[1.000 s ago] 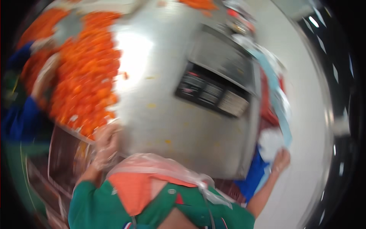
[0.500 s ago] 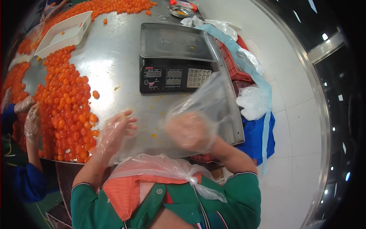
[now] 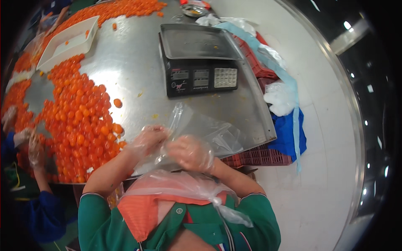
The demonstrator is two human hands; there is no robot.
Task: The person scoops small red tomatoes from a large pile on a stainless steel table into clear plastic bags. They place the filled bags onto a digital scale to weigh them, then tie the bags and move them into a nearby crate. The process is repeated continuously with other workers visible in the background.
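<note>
Metal tabletop (image 3: 134, 75): brightly lit, whitish glare toward its left
Orange balls (image 3: 90, 125): glossy, dotted with small highlights
Clear bag (image 3: 209, 129): glints along folds, outline partly lost
Left hand (image 3: 151, 138) and right hand (image 3: 190, 152): slightly blurred
Floor (image 3: 318, 167): pale, evenly bright
Right side: dark band, scattered white light spots
Rim: black corners, straight edges bowed

a green short-sleeved shirt (image 3: 261, 217) is worn with orange cloth (image 3: 137, 213), knotted translucent plastic (image 3: 173, 183) and thin clear gloves (image 3: 190, 154).
</note>
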